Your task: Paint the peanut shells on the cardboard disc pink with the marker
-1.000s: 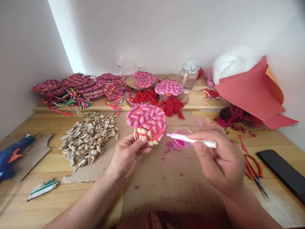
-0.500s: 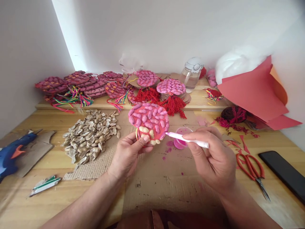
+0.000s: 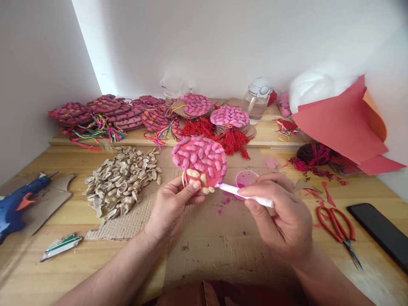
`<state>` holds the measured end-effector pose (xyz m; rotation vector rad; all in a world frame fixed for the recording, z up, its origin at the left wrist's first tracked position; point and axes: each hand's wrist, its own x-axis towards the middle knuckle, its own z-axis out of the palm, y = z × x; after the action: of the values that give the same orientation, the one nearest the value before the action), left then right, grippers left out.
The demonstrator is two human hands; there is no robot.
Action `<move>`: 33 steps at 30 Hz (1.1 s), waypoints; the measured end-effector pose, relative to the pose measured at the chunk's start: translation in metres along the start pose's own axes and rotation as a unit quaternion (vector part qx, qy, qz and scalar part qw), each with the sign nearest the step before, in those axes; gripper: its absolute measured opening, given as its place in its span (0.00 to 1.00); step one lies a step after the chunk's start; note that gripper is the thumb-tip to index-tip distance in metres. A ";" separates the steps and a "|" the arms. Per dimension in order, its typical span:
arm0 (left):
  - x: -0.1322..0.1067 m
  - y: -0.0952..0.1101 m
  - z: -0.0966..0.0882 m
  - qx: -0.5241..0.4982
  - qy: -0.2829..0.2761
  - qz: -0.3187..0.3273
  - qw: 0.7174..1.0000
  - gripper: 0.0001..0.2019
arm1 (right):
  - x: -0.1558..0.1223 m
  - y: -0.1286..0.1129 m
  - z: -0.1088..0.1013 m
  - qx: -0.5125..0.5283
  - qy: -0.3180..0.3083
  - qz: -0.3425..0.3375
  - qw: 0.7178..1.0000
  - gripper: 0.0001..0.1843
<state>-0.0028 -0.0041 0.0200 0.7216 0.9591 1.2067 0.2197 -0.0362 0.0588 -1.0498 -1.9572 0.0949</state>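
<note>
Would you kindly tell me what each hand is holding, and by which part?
The left hand pinches the peanut-shell disc by its lower edge; the right hand grips the white brush along its rear half.

Left hand point(image 3: 174, 208), thumb uppermost, pinches the disc point(image 3: 199, 161) by its lower edge. Right hand point(image 3: 283, 219), fingers curled, grips the brush point(image 3: 244, 193) pen-fashion, tip pointing left. Left forearm point(image 3: 121, 272) and right forearm point(image 3: 328, 280) converge from below.

Left hand point(image 3: 170, 208) and right hand point(image 3: 283, 221) are showing bare, forearms point(image 3: 121, 272) likewise uncovered. Rust-brown garment fabric point(image 3: 219, 297) is showing at the near edge of the cardboard sheet point(image 3: 219, 250), a dark vertical fold running through it, between the forearms.
</note>
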 end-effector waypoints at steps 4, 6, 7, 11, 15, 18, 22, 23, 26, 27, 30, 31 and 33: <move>-0.001 0.000 0.000 0.002 0.001 0.002 1.000 0.11 | 0.000 0.001 0.000 -0.016 0.023 -0.002 1.000 0.11; -0.001 0.000 0.000 0.004 0.003 0.001 1.000 0.11 | 0.000 0.001 0.000 -0.011 0.028 0.000 1.000 0.12; -0.001 0.000 0.000 0.005 0.004 0.000 1.000 0.11 | 0.000 0.001 -0.001 -0.007 0.020 -0.003 1.000 0.12; 0.000 0.000 0.000 0.008 0.002 0.003 1.000 0.13 | -0.002 0.000 -0.001 -0.016 -0.010 -0.018 1.000 0.12; 0.000 -0.001 -0.001 0.009 0.003 0.001 1.000 0.13 | -0.002 0.000 -0.001 -0.028 0.020 -0.016 0.999 0.13; 0.000 0.000 0.000 -0.002 0.005 -0.007 1.000 0.12 | -0.001 0.000 -0.001 -0.007 -0.002 -0.020 1.000 0.13; 0.000 0.002 0.002 -0.024 0.008 -0.024 0.999 0.12 | 0.002 0.001 -0.004 -0.014 0.023 -0.015 1.000 0.12; 0.000 0.002 0.002 -0.029 0.009 -0.029 0.999 0.13 | 0.002 0.001 -0.004 -0.016 0.035 -0.011 0.999 0.12; 0.000 0.003 0.003 -0.041 0.012 -0.039 0.998 0.14 | 0.003 0.001 -0.006 0.001 0.040 -0.011 0.999 0.13; 0.000 0.003 0.003 -0.043 0.012 -0.042 0.998 0.14 | 0.003 0.001 -0.007 0.010 0.034 -0.014 0.999 0.13; 0.000 0.003 0.002 -0.044 0.008 -0.046 0.998 0.14 | 0.002 0.001 -0.007 0.024 0.023 -0.020 0.999 0.13; 0.000 0.003 0.002 -0.044 0.005 -0.046 0.998 0.14 | 0.002 0.002 -0.007 0.020 0.027 -0.017 0.999 0.13; 0.001 0.003 0.002 -0.045 0.003 -0.046 0.998 0.14 | 0.002 0.003 -0.007 0.007 0.043 -0.007 0.999 0.13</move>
<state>-0.0027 -0.0025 0.0232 0.5962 0.9276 1.1652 0.2261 -0.0351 0.0631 -1.0164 -1.8842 0.0549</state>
